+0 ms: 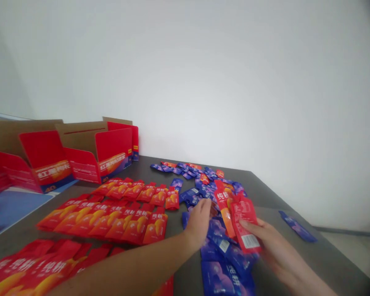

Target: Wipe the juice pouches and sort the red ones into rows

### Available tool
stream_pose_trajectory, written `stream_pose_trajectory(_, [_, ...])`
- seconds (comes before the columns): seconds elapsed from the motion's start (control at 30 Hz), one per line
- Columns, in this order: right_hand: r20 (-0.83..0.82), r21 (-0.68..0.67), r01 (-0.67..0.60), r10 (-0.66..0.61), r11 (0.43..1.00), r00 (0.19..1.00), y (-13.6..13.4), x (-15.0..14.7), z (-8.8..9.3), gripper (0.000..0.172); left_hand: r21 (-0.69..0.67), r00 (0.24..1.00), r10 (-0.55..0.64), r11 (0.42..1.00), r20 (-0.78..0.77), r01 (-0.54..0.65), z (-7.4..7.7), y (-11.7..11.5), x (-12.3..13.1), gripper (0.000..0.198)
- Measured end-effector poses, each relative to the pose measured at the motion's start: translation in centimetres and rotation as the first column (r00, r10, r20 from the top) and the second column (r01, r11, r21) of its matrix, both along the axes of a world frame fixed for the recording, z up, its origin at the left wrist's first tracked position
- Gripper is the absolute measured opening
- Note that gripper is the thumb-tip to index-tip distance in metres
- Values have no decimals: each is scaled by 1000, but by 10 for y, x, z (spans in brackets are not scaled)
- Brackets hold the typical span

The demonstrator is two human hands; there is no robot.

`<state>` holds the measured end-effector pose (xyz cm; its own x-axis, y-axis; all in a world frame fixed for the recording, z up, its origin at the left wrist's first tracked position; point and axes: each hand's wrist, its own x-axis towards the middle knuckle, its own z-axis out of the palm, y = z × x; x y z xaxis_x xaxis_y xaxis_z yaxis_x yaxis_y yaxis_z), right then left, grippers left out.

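Observation:
My right hand (269, 240) is closed on a red pouch (245, 222), its barcode side showing, over the pile of purple pouches (220, 246). Another red pouch (223, 201) with its front showing overlaps it on the left; whether the same hand holds it, I cannot tell. My left hand (200, 220) reaches over the purple pouches, its fingers partly hidden and blurred. Left of my hands, red pouches (123, 218) lie overlapping in rows, fronts up. My left forearm covers part of the nearest row (40, 263).
Open red cartons (114, 150) with brown inner flaps stand at the back left, some on a blue surface (21, 207). More purple and red pouches (185, 169) are scattered toward the back of the dark table (179, 230). One purple pouch (297, 227) lies alone at the right edge. A white wall rises behind.

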<state>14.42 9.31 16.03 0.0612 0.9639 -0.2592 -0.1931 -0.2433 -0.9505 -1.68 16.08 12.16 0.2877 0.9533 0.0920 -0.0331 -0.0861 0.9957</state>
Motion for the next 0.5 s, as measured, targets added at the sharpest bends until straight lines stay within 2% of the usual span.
stream_pose_trajectory(0.13, [-47,14,-56,57,998,997,8,-30,-12,35,81,986,43,996,-159,-30,6,-11,-33,27])
stream_pose_trajectory(0.23, [-79,53,-115,119,992,990,19,-54,-21,35,113,943,161,985,-291,-133,4,0,-65,26])
stream_pose_trajectory(0.37, [-85,75,-157,163,985,983,36,-76,-30,32,148,819,321,947,-475,-285,6,46,-129,27])
stream_pose_trajectory(0.5, [-96,83,-177,184,981,978,48,-89,-34,30,180,592,363,921,-719,-347,13,100,-192,29])
